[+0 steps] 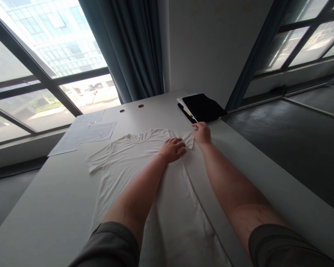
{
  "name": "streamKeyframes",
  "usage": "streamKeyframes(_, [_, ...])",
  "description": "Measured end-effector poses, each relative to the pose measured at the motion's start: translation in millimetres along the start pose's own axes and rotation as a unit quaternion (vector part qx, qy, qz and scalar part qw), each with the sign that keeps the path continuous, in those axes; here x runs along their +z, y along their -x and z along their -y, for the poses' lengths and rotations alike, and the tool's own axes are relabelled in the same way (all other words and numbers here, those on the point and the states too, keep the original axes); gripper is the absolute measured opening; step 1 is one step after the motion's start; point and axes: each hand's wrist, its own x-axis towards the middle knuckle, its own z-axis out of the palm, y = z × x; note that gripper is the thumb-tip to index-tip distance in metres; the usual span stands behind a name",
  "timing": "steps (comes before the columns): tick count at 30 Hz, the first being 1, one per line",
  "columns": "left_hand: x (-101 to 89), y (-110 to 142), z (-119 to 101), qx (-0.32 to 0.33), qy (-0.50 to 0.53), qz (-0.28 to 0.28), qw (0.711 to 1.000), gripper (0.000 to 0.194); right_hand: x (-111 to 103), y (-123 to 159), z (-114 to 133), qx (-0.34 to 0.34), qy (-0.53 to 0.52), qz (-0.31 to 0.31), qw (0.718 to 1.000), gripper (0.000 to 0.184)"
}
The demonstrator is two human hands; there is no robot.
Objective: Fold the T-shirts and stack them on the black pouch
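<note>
A white short-sleeved T-shirt (128, 159) lies spread on the table, its neckline towards the far side and its body reaching down under my arms. My left hand (172, 149) rests flat on the shirt close to the right-side sleeve, fingers stretched out. At the outer edge of that sleeve, my right hand (202, 133) is closed in a pinch on the cloth. Fine wrinkles run over the chest, and the opposite sleeve lies flat on the tabletop. My left forearm hides part of the shirt's middle.
Folded black cloth (202, 105) with white layers sits just beyond my right hand. Sheets of paper with writing (97, 131) lie at the far left of the white table (58, 207). Two round cable holes (122, 111) are near the back edge, before a blue curtain (136, 48).
</note>
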Motion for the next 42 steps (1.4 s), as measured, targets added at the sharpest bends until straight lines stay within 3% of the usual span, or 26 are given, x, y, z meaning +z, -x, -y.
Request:
streamKeyframes(3, [0.0, 1, 0, -0.009, -0.002, -0.017, 1.000, 0.038, 4, 8, 15, -0.090, 0.045, 0.079, 0.992, 0.048])
streamKeyframes(7, [2.6, -2, 1, -0.177, -0.037, -0.083, 0.980, 0.048, 15, 22, 26, -0.051, 0.170, 0.266, 0.948, 0.054])
streamKeyframes(9, [5.4, -6, 3, -0.230, -0.053, -0.056, 0.970, 0.051, 16, 26, 26, -0.021, 0.220, 0.329, 0.918, 0.064])
streamKeyframes(13, [10.8, -12, 7, -0.228, -0.067, 0.023, 0.971, 0.057, 12, 25, 22, 0.014, 0.260, 0.375, 0.890, 0.070])
streamKeyframes(19, [11.5, -17, 7, -0.239, -0.061, 0.069, 0.967, 0.069, 13, 22, 21, 0.051, 0.273, 0.367, 0.888, 0.070])
streamKeyframes(23, [5.1, -22, 19, -0.298, -0.052, 0.053, 0.952, 0.072, 12, 28, 21, 0.050, 0.264, 0.343, 0.900, 0.070])
streamKeyframes(26, [-1.9, -24, 40, -0.336, -0.049, 0.062, 0.939, 0.070, 5, 36, 26, 0.044, 0.266, 0.291, 0.918, 0.068])
streamKeyframes(29, [-4.9, -23, 57, -0.316, -0.055, 0.096, 0.942, 0.070, -5, 44, 37, 0.040, 0.272, 0.215, 0.937, 0.057])
streamKeyframes(32, [-3.3, -20, 61, -0.310, -0.070, 0.081, 0.945, 0.072, -14, 48, 47, 0.055, 0.273, 0.181, 0.943, 0.044])
streamKeyframes(37, [-4.6, -21, 57, -0.310, -0.091, 0.039, 0.946, 0.068, -20, 44, 47, 0.075, 0.281, 0.173, 0.941, 0.038])
streamKeyframes(42, [-13.6, -21, 71, -0.389, -0.076, 0.049, 0.917, 0.067, -20, 38, 40, 0.111, 0.274, 0.143, 0.945, 0.038])
